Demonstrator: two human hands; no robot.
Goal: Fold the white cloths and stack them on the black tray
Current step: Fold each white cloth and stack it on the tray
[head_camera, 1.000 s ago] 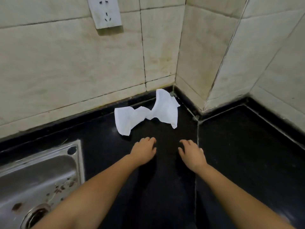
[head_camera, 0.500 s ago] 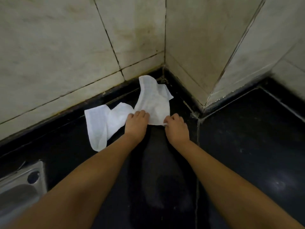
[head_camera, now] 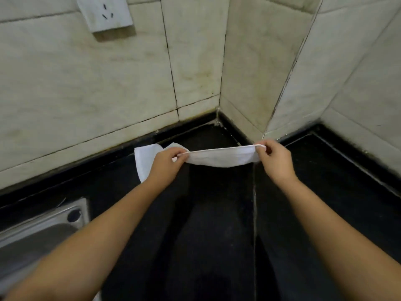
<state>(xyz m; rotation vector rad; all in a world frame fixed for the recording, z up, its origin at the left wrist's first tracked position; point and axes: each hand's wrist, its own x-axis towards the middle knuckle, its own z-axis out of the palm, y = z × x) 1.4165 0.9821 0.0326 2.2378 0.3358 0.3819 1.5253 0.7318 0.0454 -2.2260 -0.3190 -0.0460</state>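
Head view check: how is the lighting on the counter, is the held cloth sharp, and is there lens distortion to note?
Head view: dim, greenish light; the black counter is nearly featureless, with the arms' shadows barely visible. The white cloth is bright and slightly soft between the left hand and right hand. Wide-angle bending curves the tile joints and the sink rim toward the edges.
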